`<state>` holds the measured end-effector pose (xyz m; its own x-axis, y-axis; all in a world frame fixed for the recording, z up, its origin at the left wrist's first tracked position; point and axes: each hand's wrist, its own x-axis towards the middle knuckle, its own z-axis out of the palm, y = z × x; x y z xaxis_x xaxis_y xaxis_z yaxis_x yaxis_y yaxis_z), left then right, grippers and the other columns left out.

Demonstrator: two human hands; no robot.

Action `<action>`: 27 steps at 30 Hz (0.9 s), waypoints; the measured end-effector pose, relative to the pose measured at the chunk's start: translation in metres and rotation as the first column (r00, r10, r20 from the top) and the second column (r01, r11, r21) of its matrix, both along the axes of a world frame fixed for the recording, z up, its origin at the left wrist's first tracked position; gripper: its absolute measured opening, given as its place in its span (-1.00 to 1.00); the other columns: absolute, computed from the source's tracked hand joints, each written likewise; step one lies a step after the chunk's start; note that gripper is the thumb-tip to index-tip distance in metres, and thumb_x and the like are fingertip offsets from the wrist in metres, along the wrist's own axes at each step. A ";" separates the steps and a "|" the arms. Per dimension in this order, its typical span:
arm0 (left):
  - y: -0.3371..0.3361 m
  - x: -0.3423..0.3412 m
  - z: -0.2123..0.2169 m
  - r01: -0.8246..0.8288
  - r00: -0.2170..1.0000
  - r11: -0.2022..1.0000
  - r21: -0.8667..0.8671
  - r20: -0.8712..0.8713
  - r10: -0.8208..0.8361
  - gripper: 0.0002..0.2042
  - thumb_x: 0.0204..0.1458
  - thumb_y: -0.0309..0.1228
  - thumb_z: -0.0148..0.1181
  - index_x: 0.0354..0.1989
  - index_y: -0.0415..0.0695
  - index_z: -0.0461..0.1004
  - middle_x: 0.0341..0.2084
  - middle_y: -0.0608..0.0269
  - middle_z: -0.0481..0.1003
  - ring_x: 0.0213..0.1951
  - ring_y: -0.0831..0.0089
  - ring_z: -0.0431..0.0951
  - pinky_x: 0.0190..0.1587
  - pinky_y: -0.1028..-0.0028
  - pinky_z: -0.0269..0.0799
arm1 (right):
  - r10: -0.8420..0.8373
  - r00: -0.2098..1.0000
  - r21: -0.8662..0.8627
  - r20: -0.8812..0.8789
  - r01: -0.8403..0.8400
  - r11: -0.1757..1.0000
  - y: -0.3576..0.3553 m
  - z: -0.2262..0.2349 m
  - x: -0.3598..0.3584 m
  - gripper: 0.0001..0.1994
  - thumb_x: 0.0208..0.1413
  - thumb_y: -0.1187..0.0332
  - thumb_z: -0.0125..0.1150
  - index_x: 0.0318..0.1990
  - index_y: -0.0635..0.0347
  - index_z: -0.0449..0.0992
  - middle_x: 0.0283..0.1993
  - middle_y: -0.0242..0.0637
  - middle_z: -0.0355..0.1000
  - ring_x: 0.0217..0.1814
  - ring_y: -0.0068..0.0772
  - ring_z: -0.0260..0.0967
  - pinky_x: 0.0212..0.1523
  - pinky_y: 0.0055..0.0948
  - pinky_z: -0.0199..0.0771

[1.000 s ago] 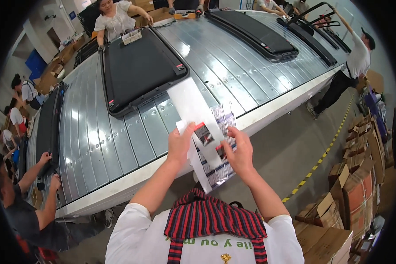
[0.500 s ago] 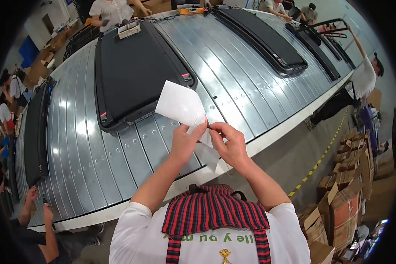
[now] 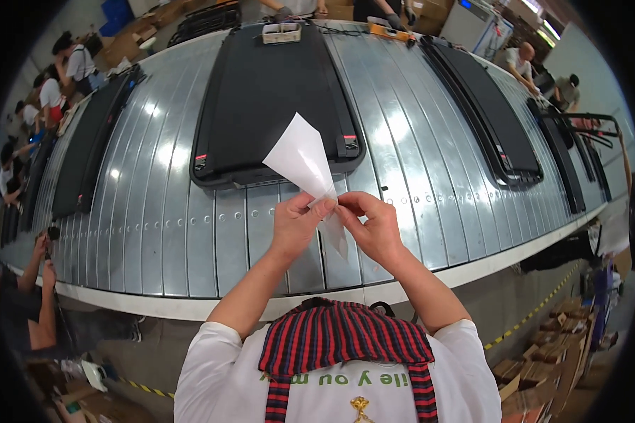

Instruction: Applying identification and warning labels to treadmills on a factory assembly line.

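A glossy white sheet point(image 3: 300, 151), curled into a cone-like shape, is held up in front of me over the metal table. My left hand point(image 3: 294, 225) pinches its narrow lower part between thumb and fingers. Right beside it, my right hand point(image 3: 370, 225) is closed, thumb and forefinger pressed together at the sheet's edge, close to the left thumb. Whether those fingertips hold something small as well is hidden. Part of the sheet hangs down between the two hands. Beyond it lies a black flat machine deck point(image 3: 275, 99) with red marks at its near corners.
The slatted metal table point(image 3: 155, 247) has a white front edge. More black decks lie at the right point(image 3: 483, 106) and left point(image 3: 95, 148). A small tray point(image 3: 282, 33) sits on the middle deck. Co-workers stand around the table. Cardboard boxes point(image 3: 550, 352) are stacked at lower right.
My view has turned to the right, so the table and decks sit differently. The sheet is curled more narrowly. A small red and dark strip at my right fingertips no longer shows.
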<state>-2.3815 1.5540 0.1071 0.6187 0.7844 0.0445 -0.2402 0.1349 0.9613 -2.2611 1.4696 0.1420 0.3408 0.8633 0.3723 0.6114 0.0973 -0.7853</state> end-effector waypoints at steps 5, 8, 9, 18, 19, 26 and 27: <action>-0.015 0.007 0.011 -0.068 0.996 0.997 -0.020 -0.062 0.067 -0.76 -0.08 -0.31 0.20 -0.32 -0.24 0.49 -0.52 0.42 0.46 -0.44 0.70 0.35 -0.36 0.65 0.28 | 0.099 0.983 -0.050 -0.157 -0.108 0.993 -0.007 0.006 0.018 -0.85 -0.05 0.44 0.13 -0.34 0.33 0.44 -0.46 -0.15 0.43 -0.48 -0.39 0.42 -0.48 -0.52 0.40; -0.025 0.016 0.011 -0.100 0.991 0.995 0.018 -0.084 0.101 -0.77 -0.08 -0.34 0.20 -0.33 -0.25 0.49 -0.47 0.40 0.46 -0.42 0.68 0.37 -0.34 0.65 0.28 | 0.165 0.956 -0.072 -0.241 -0.187 0.980 -0.014 0.008 0.031 -0.86 -0.02 0.44 0.10 -0.33 0.34 0.44 -0.48 -0.21 0.44 -0.48 -0.53 0.39 -0.47 -0.57 0.38; -0.029 0.020 0.012 -0.108 0.993 0.994 0.029 -0.054 0.109 -0.77 -0.08 -0.35 0.20 -0.34 -0.27 0.49 -0.44 0.38 0.45 -0.40 0.67 0.37 -0.33 0.64 0.28 | 0.181 0.930 -0.073 -0.321 -0.215 0.974 -0.016 0.006 0.036 -0.87 0.00 0.44 0.09 -0.34 0.34 0.44 -0.49 -0.26 0.44 -0.48 -0.59 0.37 -0.46 -0.59 0.37; -0.058 0.050 0.019 -0.065 0.990 0.969 -0.238 0.105 0.092 -0.75 -0.07 -0.39 0.18 -0.26 -0.30 0.44 -0.36 0.31 0.44 -0.35 0.59 0.42 -0.28 0.58 0.34 | 0.275 0.787 0.009 -0.552 -0.324 0.946 -0.034 -0.006 0.068 -0.90 0.08 0.46 -0.02 -0.36 0.32 0.36 -0.53 -0.39 0.35 -0.48 -0.66 0.29 -0.41 -0.64 0.34; -0.059 0.051 0.021 -0.041 0.988 0.949 -0.314 0.126 0.085 -0.74 -0.07 -0.39 0.19 -0.24 -0.28 0.43 -0.36 0.29 0.45 -0.35 0.58 0.43 -0.28 0.56 0.35 | 0.274 0.783 0.028 -0.559 -0.313 0.949 -0.036 -0.006 0.068 -0.90 0.09 0.46 -0.05 -0.37 0.31 0.34 -0.53 -0.39 0.35 -0.48 -0.67 0.29 -0.42 -0.63 0.34; -0.058 0.059 0.016 -0.030 0.956 0.917 -0.397 0.257 0.142 -0.76 -0.05 -0.39 0.16 -0.24 -0.27 0.42 -0.41 0.27 0.47 -0.37 0.57 0.43 -0.29 0.56 0.36 | 0.212 0.780 0.096 -0.589 -0.193 0.977 -0.028 -0.016 0.053 -0.91 0.11 0.45 -0.09 -0.38 0.27 0.31 -0.54 -0.39 0.35 -0.50 -0.67 0.29 -0.45 -0.65 0.31; -0.057 0.057 0.014 -0.042 0.965 0.936 -0.351 0.230 0.129 -0.76 -0.04 -0.38 0.15 -0.24 -0.27 0.42 -0.41 0.27 0.47 -0.38 0.58 0.43 -0.29 0.56 0.36 | 0.200 0.810 0.073 -0.551 -0.192 0.979 -0.028 -0.014 0.051 -0.91 0.10 0.44 -0.08 -0.39 0.26 0.30 -0.54 -0.39 0.35 -0.50 -0.66 0.29 -0.45 -0.65 0.31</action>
